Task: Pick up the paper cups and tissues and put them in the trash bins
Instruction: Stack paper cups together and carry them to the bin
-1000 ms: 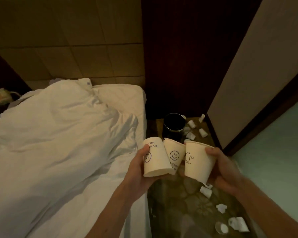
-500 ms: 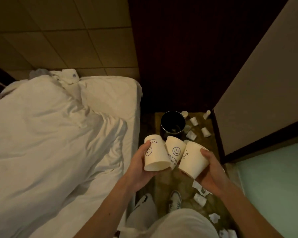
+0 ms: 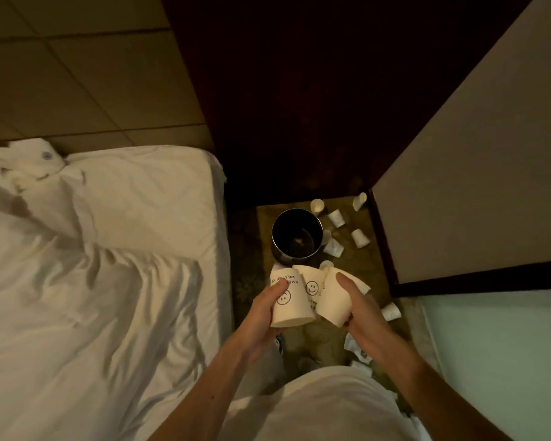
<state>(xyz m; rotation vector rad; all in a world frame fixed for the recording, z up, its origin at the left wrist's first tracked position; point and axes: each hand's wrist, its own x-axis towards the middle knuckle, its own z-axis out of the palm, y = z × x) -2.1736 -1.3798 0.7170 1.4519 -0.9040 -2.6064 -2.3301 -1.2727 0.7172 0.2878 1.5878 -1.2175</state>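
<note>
**Litter gathered at the bedside**

A white bed (image 3: 93,249) filled the left of the frame. Right of it, the left hand (image 3: 261,310) curled its fingers (image 3: 279,286) round a smiley paper cup (image 3: 290,303). A second cup (image 3: 310,286) was wedged against it. Just above, at centre frame, stood the dark trash bin (image 3: 296,238). The right hand (image 3: 361,310) gripped a third cup (image 3: 334,300). Loose cups (image 3: 360,238) and tissues (image 3: 355,346) littered the floor (image 3: 372,268) further right.

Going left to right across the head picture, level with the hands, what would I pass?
Bed → left hand → held cups → right hand → floor cup
</note>
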